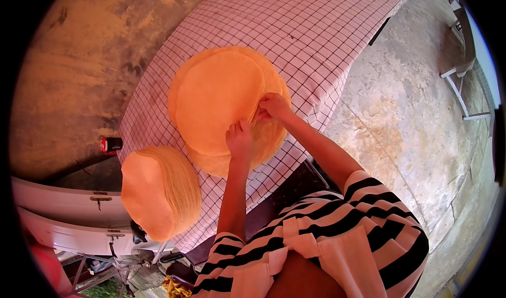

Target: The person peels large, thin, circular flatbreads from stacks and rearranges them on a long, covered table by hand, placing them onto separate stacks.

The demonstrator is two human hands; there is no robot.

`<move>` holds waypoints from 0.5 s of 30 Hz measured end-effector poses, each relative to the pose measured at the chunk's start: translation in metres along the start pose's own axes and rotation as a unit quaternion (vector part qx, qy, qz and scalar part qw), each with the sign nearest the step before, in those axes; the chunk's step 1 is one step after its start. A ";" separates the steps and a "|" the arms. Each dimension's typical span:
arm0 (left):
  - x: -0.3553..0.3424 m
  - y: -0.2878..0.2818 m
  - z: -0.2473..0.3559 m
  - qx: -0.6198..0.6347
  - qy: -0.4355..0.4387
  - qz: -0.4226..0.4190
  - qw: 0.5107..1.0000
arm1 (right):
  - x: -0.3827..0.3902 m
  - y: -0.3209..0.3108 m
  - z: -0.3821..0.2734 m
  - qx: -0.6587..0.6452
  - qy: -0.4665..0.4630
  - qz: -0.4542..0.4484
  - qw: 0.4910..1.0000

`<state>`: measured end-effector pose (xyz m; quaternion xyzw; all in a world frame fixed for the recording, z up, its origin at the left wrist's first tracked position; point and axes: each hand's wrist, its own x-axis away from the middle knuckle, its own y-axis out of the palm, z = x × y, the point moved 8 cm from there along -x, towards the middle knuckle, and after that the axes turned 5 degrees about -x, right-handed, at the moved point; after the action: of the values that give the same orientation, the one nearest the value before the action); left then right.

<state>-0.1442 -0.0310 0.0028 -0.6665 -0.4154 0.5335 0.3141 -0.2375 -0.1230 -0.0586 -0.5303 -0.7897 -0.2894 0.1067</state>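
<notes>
Broad, thin, round orange-yellow sheets (221, 100) lie in a loose pile on the table, the upper ones offset to the left of those beneath. My right hand (275, 107) pinches the right edge of the upper sheets, where thin layers show slightly parted. Closer to me, my left hand (240, 139) is closed with its fingertips at the lower right edge of the same sheets. To the left, a tall stack of similar sheets (153, 192) stands at the table's near corner, with a wavy top sheet.
A pink and dark checked cloth (316, 40) covers the long table. Beside its left edge is a red and black can-like object (110, 145). White panels with metal latches (63, 198) stand at lower left. A white-legged table (464, 90) is off to the right on the concrete floor.
</notes>
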 end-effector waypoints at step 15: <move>-0.135 -0.138 -0.116 -0.074 -0.034 0.040 0.996 | 0.016 -0.082 -0.010 -0.138 -0.083 0.107 0.981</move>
<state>-0.0736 -0.0844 0.2097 -0.6856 -0.4375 0.5355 0.2278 -0.3187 -0.1384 -0.0714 -0.6437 -0.6869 -0.3372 -0.0035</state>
